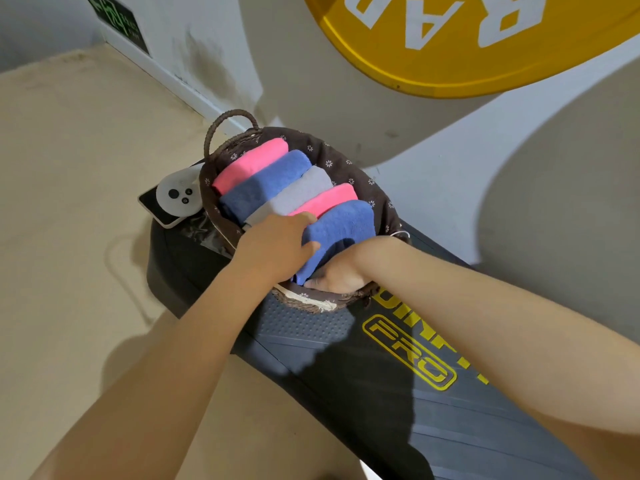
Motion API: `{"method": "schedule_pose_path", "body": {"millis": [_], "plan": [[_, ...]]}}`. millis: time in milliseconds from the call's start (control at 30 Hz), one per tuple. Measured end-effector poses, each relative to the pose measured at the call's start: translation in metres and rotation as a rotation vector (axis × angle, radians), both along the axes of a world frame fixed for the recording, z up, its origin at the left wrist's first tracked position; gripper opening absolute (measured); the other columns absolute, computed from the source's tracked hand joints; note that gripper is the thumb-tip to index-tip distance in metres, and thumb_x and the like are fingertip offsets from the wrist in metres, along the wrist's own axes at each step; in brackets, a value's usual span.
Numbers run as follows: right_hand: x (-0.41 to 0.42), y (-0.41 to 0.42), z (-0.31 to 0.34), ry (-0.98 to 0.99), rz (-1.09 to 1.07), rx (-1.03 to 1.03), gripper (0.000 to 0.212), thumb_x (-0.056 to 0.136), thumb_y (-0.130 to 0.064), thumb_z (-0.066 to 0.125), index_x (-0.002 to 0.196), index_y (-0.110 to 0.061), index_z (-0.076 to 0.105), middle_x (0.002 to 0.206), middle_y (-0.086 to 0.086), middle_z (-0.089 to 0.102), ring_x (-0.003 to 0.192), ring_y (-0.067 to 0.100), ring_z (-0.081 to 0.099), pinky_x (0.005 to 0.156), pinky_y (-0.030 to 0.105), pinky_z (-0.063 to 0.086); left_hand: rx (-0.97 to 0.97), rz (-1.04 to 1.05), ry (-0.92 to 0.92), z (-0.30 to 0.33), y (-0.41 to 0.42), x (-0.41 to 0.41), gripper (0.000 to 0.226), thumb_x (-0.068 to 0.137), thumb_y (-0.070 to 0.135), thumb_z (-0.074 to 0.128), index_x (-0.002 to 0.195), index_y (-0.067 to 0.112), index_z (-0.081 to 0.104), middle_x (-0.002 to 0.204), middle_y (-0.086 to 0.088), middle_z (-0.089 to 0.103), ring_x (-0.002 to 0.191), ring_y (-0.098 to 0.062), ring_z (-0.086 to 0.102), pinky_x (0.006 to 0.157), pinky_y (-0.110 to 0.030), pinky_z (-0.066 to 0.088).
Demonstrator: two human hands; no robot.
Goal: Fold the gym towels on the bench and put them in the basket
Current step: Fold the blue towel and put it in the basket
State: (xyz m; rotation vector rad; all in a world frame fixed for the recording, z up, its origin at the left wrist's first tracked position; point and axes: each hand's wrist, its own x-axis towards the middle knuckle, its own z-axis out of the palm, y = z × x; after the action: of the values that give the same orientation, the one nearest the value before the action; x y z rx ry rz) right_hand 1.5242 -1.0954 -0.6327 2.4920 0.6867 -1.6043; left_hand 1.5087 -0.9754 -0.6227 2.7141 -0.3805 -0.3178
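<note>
A brown woven basket with a flowered lining stands on the far end of the black bench. Several folded towels lie in it side by side: pink, blue, grey, a second pink, and nearest me a blue towel. My left hand rests on the near end of this blue towel, thumb against its side. My right hand is tucked under the towel's near end inside the basket, fingers curled beneath it and partly hidden.
A phone with a white round-lensed device on it lies at the bench's far left corner beside the basket. A wall rises behind the basket, with a large yellow disc up high. Tan floor spreads to the left.
</note>
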Motion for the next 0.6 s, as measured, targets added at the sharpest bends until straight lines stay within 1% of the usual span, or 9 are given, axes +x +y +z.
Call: {"method": "schedule_pose_path", "body": {"millis": [33, 133, 167, 233, 300, 400, 500, 567, 600], "plan": [[-0.002, -0.008, 0.009, -0.069, -0.004, 0.031, 0.042, 0.102, -0.035, 0.025, 0.135, -0.018, 0.045, 0.14, 0.004, 0.045, 0.126, 0.022, 0.039, 0.102, 0.03, 0.027, 0.011, -0.022, 0.0, -0.002, 0.001, 0.001, 0.038, 0.095, 0.03, 0.044, 0.131, 0.019, 0.043, 0.104, -0.011, 0.062, 0.098, -0.028, 0.056, 0.077, -0.034, 0.042], [0.005, -0.032, 0.037, -0.419, -0.009, 0.231, 0.02, 0.096, -0.025, 0.043, 0.089, -0.02, 0.062, 0.093, 0.002, 0.062, 0.097, 0.024, 0.053, 0.083, 0.03, 0.041, 0.013, -0.062, -0.022, -0.007, 0.004, 0.0, 0.033, 0.098, 0.029, 0.039, 0.128, 0.017, 0.045, 0.106, -0.012, 0.062, 0.097, -0.028, 0.055, 0.074, -0.033, 0.04], [0.009, -0.04, 0.039, -0.543, -0.038, 0.274, 0.016, 0.093, -0.022, 0.048, 0.096, -0.019, 0.063, 0.097, 0.003, 0.064, 0.098, 0.026, 0.055, 0.085, 0.033, 0.045, 0.016, -0.064, -0.036, -0.009, 0.005, -0.001, 0.033, 0.098, 0.028, 0.037, 0.127, 0.015, 0.045, 0.107, -0.012, 0.062, 0.098, -0.029, 0.055, 0.072, -0.033, 0.039], [0.017, -0.052, 0.041, -0.596, -0.052, 0.237, 0.035, 0.092, -0.024, 0.05, 0.127, -0.02, 0.052, 0.126, 0.004, 0.059, 0.117, 0.027, 0.052, 0.098, 0.038, 0.042, 0.018, -0.041, -0.047, -0.012, 0.004, -0.003, 0.037, 0.099, 0.031, 0.033, 0.131, 0.014, 0.04, 0.112, -0.012, 0.061, 0.101, -0.03, 0.055, 0.072, -0.032, 0.037], [0.017, -0.057, 0.037, -0.423, -0.054, 0.091, 0.056, 0.096, -0.038, 0.042, 0.148, -0.026, 0.022, 0.153, 0.004, 0.032, 0.139, 0.025, 0.031, 0.114, 0.038, 0.027, 0.031, -0.022, -0.024, -0.013, 0.002, -0.006, 0.05, 0.096, 0.043, 0.035, 0.139, 0.016, 0.032, 0.119, -0.009, 0.058, 0.107, -0.029, 0.055, 0.076, -0.035, 0.041], [0.015, -0.057, 0.036, -0.282, -0.046, -0.046, 0.065, 0.097, -0.049, 0.031, 0.15, -0.032, -0.004, 0.16, -0.007, 0.001, 0.148, 0.017, 0.003, 0.119, 0.036, 0.005, 0.073, 0.004, -0.037, -0.016, -0.001, -0.008, 0.06, 0.092, 0.047, 0.044, 0.142, 0.019, 0.024, 0.122, -0.005, 0.056, 0.11, -0.027, 0.055, 0.077, -0.036, 0.045], [0.01, -0.056, 0.043, -0.601, -0.003, 0.09, 0.048, 0.095, -0.036, 0.044, 0.14, -0.023, 0.035, 0.147, 0.003, 0.038, 0.133, 0.026, 0.038, 0.102, 0.037, 0.035, 0.072, 0.031, -0.091, -0.017, 0.0, -0.011, 0.054, 0.092, 0.038, 0.049, 0.139, 0.022, 0.027, 0.119, -0.004, 0.058, 0.106, -0.028, 0.057, 0.073, -0.034, 0.043], [0.007, -0.055, 0.048, -0.954, 0.014, 0.252, 0.039, 0.088, -0.025, 0.057, 0.124, -0.014, 0.048, 0.128, 0.008, 0.049, 0.118, 0.031, 0.047, 0.088, 0.038, 0.039, 0.075, -0.007, -0.087, -0.018, 0.002, -0.012, 0.054, 0.092, 0.037, 0.049, 0.14, 0.026, 0.026, 0.12, -0.003, 0.058, 0.105, -0.027, 0.057, 0.074, -0.034, 0.044], [0.009, -0.055, 0.045, -1.015, 0.021, 0.294, 0.046, 0.083, -0.021, 0.062, 0.127, -0.014, 0.047, 0.13, 0.009, 0.047, 0.122, 0.031, 0.044, 0.092, 0.039, 0.037, 0.079, -0.034, -0.081, -0.017, 0.003, -0.012, 0.055, 0.092, 0.036, 0.048, 0.141, 0.027, 0.025, 0.122, -0.003, 0.057, 0.107, -0.026, 0.057, 0.076, -0.034, 0.045]]}}
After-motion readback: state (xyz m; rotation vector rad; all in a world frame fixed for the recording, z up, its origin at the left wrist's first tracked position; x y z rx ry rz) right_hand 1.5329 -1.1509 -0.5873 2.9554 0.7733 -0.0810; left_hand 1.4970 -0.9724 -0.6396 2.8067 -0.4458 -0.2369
